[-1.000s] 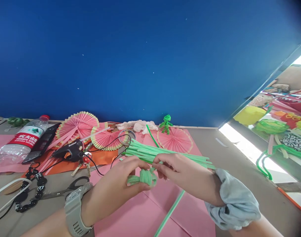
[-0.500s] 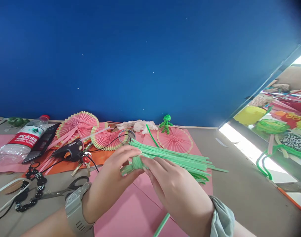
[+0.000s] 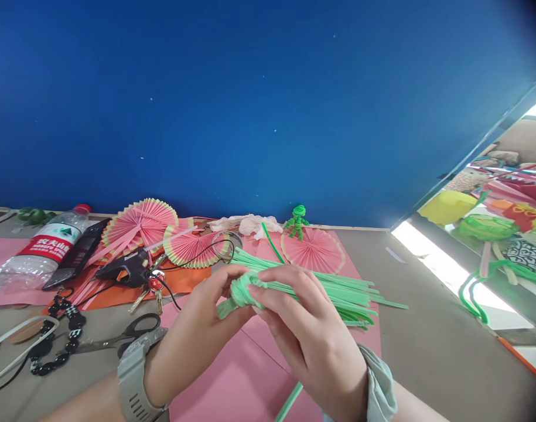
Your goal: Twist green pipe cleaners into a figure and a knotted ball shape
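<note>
Between my two hands is a light green wound pipe cleaner bundle (image 3: 242, 291), coiled into a small thick roll with a loose end sticking out at the left. My left hand (image 3: 201, 322) pinches it from the left side, thumb below and fingers above. The fingers of my right hand (image 3: 305, 316) close on its right end. Just behind my hands lies a pile of light green pipe cleaners (image 3: 338, 293) on pink paper (image 3: 232, 375). A single pipe cleaner (image 3: 289, 401) rests below my right hand. A small green pipe cleaner figure (image 3: 297, 223) stands at the back.
Pink paper fans (image 3: 197, 246) line the blue wall (image 3: 268, 117). To the left are a water bottle (image 3: 43, 252), a black glue gun (image 3: 127, 266), keys (image 3: 157, 287), scissors (image 3: 122, 337) and a black bead string (image 3: 68, 334). Colourful craft pieces (image 3: 491, 228) lie beyond the panel at right.
My right hand's fingers have shifted and spread over the roll, showing more of its right end. The roll has turned slightly. My left hand keeps its hold.
</note>
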`<state>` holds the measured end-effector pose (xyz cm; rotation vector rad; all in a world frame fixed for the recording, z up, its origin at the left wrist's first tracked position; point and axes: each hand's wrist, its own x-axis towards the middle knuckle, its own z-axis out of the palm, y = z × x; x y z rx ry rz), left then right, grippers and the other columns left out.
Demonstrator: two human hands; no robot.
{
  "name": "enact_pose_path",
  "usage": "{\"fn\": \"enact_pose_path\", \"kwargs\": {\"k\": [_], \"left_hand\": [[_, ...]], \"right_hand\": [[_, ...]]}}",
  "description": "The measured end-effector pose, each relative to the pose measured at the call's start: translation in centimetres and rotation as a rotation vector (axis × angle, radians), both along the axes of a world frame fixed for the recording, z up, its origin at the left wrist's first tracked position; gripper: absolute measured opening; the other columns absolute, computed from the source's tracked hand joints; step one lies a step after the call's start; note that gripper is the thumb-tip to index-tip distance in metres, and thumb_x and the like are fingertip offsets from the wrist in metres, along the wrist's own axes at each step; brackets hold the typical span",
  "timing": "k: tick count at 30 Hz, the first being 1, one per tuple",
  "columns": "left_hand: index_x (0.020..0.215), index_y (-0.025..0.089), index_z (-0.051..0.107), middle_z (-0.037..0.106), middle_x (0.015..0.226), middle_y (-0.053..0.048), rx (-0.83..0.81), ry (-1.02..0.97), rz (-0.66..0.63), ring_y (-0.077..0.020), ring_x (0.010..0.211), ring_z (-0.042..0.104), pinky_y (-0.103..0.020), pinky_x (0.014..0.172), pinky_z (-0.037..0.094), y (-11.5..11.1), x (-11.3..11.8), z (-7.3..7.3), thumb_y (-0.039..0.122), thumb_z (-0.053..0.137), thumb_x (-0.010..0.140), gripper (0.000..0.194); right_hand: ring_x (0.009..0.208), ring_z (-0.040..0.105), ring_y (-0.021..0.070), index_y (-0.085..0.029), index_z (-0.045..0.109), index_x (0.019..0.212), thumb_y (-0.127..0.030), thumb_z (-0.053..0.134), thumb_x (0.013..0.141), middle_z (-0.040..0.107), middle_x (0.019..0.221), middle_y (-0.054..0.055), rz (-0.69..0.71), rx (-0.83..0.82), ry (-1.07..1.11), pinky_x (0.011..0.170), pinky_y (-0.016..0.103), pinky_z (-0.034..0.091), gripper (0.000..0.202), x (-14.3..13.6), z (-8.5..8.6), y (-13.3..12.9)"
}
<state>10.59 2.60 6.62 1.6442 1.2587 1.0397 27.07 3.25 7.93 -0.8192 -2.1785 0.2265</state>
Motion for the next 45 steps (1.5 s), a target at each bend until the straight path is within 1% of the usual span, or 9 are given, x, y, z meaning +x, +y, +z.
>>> {"fn": "enact_pose_path", "kwargs": {"k": [5, 12, 19, 26, 30, 34, 36, 41, 45], "left_hand": [[0.095, 0.026, 0.051, 0.061, 0.088, 0.003, -0.071, -0.162, -0.012, -0.0133, 0.078, 0.056, -0.019, 0.063, 0.043, 0.0, -0.3, -0.1, 0.027, 0.064, 0.077, 0.023], [0.092, 0.023, 0.050, 0.052, 0.074, 0.005, -0.135, -0.233, -0.103, -0.0069, 0.059, 0.046, -0.016, 0.049, 0.036, 0.3, -0.3, -0.5, 0.030, 0.063, 0.077, 0.021], [0.087, 0.020, 0.052, 0.042, 0.061, 0.008, -0.244, -0.388, -0.223, -0.0035, 0.048, 0.035, -0.014, 0.043, 0.031, 0.1, 0.1, -0.3, 0.035, 0.060, 0.079, 0.018], [0.083, 0.019, 0.057, 0.037, 0.057, 0.007, -0.374, -0.430, -0.172, -0.0052, 0.048, 0.030, -0.017, 0.044, 0.029, 0.0, 0.0, 0.1, 0.047, 0.055, 0.078, 0.028], [0.076, 0.020, 0.060, 0.046, 0.066, 0.003, -0.465, -0.447, -0.147, -0.0078, 0.056, 0.036, -0.018, 0.050, 0.034, -0.1, -0.1, 0.8, 0.051, 0.057, 0.075, 0.031], [0.088, 0.022, 0.063, 0.059, 0.078, -0.001, -0.566, -0.489, -0.240, -0.0121, 0.071, 0.047, -0.022, 0.062, 0.041, -0.1, -0.2, 1.3, 0.049, 0.047, 0.082, 0.032], [0.089, 0.021, 0.063, 0.061, 0.078, -0.003, -0.594, -0.486, -0.269, -0.0126, 0.069, 0.048, -0.024, 0.062, 0.041, -0.2, -0.2, 1.4, 0.047, 0.044, 0.084, 0.033], [0.077, 0.018, 0.061, 0.056, 0.064, 0.002, -0.544, -0.491, -0.293, -0.0082, 0.057, 0.044, -0.019, 0.054, 0.035, -0.2, -0.1, 1.5, 0.039, 0.041, 0.089, 0.032], [0.081, 0.020, 0.060, 0.056, 0.070, 0.002, -0.586, -0.490, -0.265, -0.0091, 0.066, 0.048, -0.019, 0.061, 0.038, -0.4, -0.1, 1.4, 0.040, 0.041, 0.089, 0.029]], "right_hand": [[0.114, 0.042, 0.0187, -0.018, 0.047, 0.113, -0.001, 0.044, 0.085, 0.051, 0.118, 0.008, 0.131, -0.007, 0.034, 0.095, 0.037, 0.041, 0.033, 0.2, -0.6, 0.3], [0.102, 0.046, 0.0196, -0.019, 0.055, 0.101, -0.001, 0.053, 0.079, 0.048, 0.104, 0.006, 0.059, 0.098, 0.137, 0.088, 0.039, 0.043, 0.028, 0.6, -1.0, 0.3], [0.103, 0.047, 0.0196, -0.013, 0.057, 0.100, 0.003, 0.051, 0.077, 0.055, 0.103, 0.007, 0.162, 0.126, 0.154, 0.089, 0.037, 0.044, 0.028, 0.9, -0.6, 1.0], [0.108, 0.050, 0.0243, -0.009, 0.056, 0.103, -0.003, 0.050, 0.081, 0.062, 0.106, 0.012, 0.184, 0.316, -0.027, 0.092, 0.042, 0.045, 0.024, 1.5, -0.5, 1.6], [0.108, 0.051, 0.0254, -0.010, 0.057, 0.104, -0.008, 0.050, 0.082, 0.063, 0.109, 0.012, 0.193, 0.396, -0.176, 0.091, 0.041, 0.046, 0.022, 2.0, 0.0, 2.3], [0.107, 0.051, 0.0243, -0.009, 0.053, 0.111, -0.012, 0.050, 0.083, 0.060, 0.109, 0.013, 0.273, 0.291, -0.230, 0.093, 0.040, 0.045, 0.028, 2.4, 0.4, 3.0], [0.107, 0.050, 0.0233, -0.010, 0.051, 0.111, -0.011, 0.049, 0.082, 0.059, 0.108, 0.013, 0.306, 0.237, -0.214, 0.093, 0.038, 0.045, 0.029, 2.5, 0.4, 3.2], [0.099, 0.050, 0.0211, -0.014, 0.050, 0.111, -0.005, 0.048, 0.080, 0.055, 0.103, 0.011, 0.334, 0.119, -0.156, 0.086, 0.037, 0.046, 0.033, 2.6, 0.1, 3.4], [0.096, 0.050, 0.0182, -0.016, 0.050, 0.110, -0.010, 0.048, 0.083, 0.052, 0.102, 0.009, 0.382, -0.096, -0.021, 0.083, 0.034, 0.045, 0.028, 2.4, 0.3, 3.2]]}}
